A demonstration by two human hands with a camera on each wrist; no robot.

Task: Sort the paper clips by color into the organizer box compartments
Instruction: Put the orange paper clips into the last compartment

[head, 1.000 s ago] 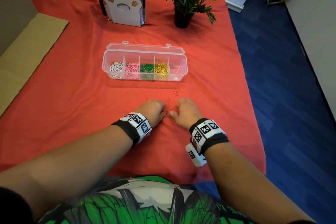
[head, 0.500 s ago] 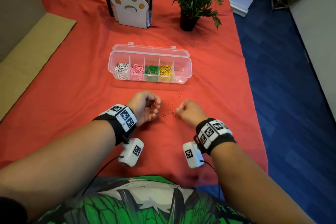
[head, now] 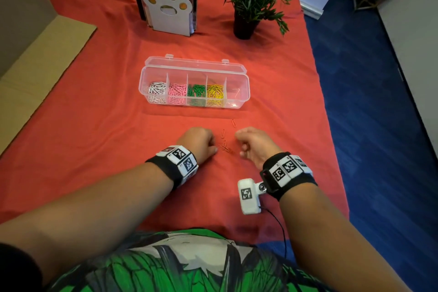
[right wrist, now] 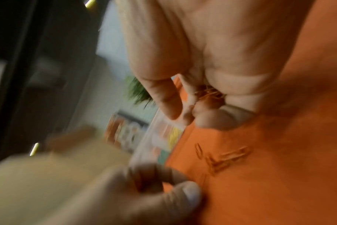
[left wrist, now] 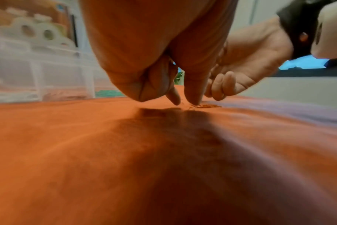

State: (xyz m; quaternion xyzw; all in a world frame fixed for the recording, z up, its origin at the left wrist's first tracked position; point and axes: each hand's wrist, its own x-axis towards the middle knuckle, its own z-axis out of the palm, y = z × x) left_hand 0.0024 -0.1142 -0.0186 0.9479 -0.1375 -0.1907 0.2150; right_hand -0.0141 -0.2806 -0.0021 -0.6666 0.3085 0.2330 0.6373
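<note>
Centrally, loose orange wire paper clips (head: 224,147) lie on the red tablecloth (head: 94,125), near the clear plastic organizer box (head: 244,92), whose rightmost compartment looks almost unfilled. Left hand (head: 201,143) reaches thumb and forefinger (left wrist: 192,97) down to them; whether it grips is unclear. Right hand (head: 256,146) cups gathered clips (right wrist: 208,92), probably to deliver them together; the count is blurred.

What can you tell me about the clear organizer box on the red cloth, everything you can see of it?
The organizer box is a long, clear plastic case standing on the red cloth, beyond both hands; neither touches it. Its hinged lid lies open at the back. Dividers make five compartments in a row: white clips, pink clips, green clips, yellow clips, and a rightmost one that looks nearly empty, with perhaps a clip or two.
</note>
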